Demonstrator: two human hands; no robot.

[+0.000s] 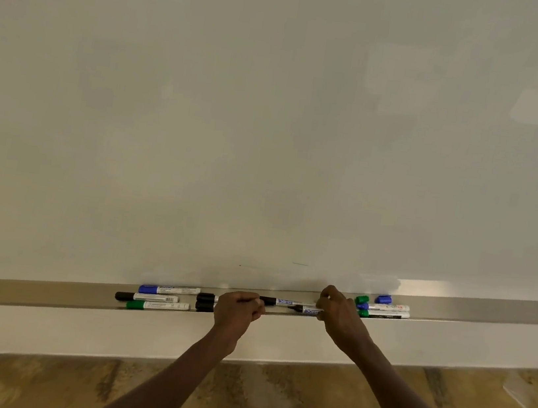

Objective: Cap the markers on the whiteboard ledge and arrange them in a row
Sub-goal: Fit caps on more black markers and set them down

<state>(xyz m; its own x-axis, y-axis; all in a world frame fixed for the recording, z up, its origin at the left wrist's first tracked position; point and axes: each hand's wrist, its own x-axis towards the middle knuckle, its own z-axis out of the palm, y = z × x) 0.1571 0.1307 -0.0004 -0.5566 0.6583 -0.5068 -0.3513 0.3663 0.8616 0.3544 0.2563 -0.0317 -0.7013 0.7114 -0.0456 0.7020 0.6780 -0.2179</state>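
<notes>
Fingers of our left hand (239, 308) are curled tight around something at the ledge, probably a black marker (276, 301) whose dark end sticks out to the right of the fist, though the grip itself is hidden. Our right hand (337, 312) has its fingers bent round the barrel of a second, uncapped black marker (306, 310), tip pointing left. We judge the two hands are working toward each other to bring cap and tip together, one pen at a time.

Left on the ledge (40, 296): a capped blue marker (169, 290), a black one (147, 298) and a green one (158, 307), lying roughly parallel, not yet in a neat row. Two black caps or capped ends (205, 302) sit just left of our left hand. Right of our right hand: a loose green cap (362, 299), a loose blue cap (383, 299), and two more markers (384, 310), blue and green, likely still uncapped.

Whiteboard (272, 118) fills most of the view, wiped, faint smears. Below the ledge there is wood-look floor (268, 394). Dim, warm light.
</notes>
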